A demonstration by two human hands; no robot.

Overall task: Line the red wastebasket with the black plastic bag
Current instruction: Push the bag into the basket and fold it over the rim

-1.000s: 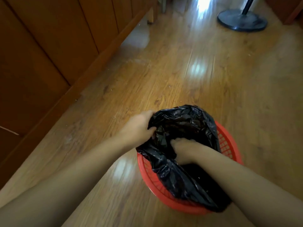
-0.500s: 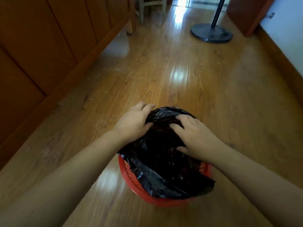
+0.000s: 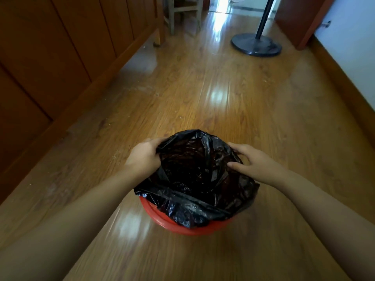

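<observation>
The red wastebasket (image 3: 182,228) stands on the wooden floor below me, only its near rim showing. The black plastic bag (image 3: 194,179) sits inside it with its mouth spread wide, the edge draped over the near rim. My left hand (image 3: 145,159) grips the bag's left edge, fingers curled over it. My right hand (image 3: 253,162) rests on the bag's right edge, thumb inside the mouth and fingers on the outer side. The far rim of the basket is hidden by the bag.
A wooden cabinet front (image 3: 60,57) runs along the left. A round black stand base (image 3: 256,44) with a pole sits at the far right, beside a reddish door (image 3: 298,21). Pale chair legs (image 3: 182,15) stand at the far end. A white wall (image 3: 355,57) borders the right.
My right hand came out of the bag's inside and moved to its right edge. The bag's mouth has been spread wider. The view tilted up, showing more of the room.
</observation>
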